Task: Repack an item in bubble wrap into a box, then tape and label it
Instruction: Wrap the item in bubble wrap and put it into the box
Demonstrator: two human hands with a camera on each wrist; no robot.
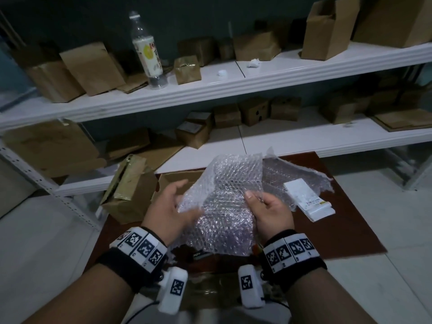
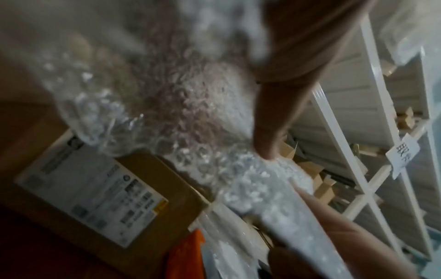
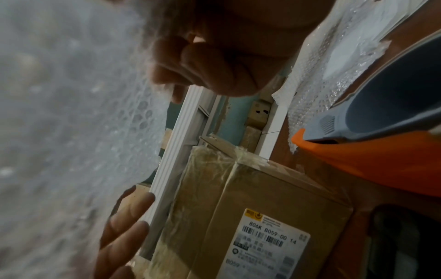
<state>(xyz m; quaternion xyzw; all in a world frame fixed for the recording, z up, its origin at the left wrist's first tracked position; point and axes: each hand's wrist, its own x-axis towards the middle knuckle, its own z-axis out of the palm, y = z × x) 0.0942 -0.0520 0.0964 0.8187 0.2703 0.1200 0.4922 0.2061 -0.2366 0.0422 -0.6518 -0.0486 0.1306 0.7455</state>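
Note:
I hold a sheet of bubble wrap [image 1: 224, 199] up over a brown mat [image 1: 346, 225]. Something dark shows dimly through its lower half; I cannot tell what it is. My right hand [image 1: 257, 204] grips the wrap's right edge, thumb on top and fingers curled behind, as the right wrist view shows [image 3: 203, 66]. My left hand [image 1: 184, 199] lies against the wrap's left edge with straight fingers [image 3: 124, 226] and the thumb [image 2: 269, 132] spread. An open cardboard box [image 1: 177, 178] stands just behind the left hand. White labels [image 1: 308, 199] lie on the mat to the right.
A taped box [image 1: 131, 190] with a printed label [image 3: 262, 245] stands left of the open box. A second bubble wrap sheet [image 1: 304, 176] lies under the labels. An orange and grey tool [image 3: 381, 132] rests near me. White shelves [image 1: 210, 90] behind hold several cartons and a bottle [image 1: 147, 52].

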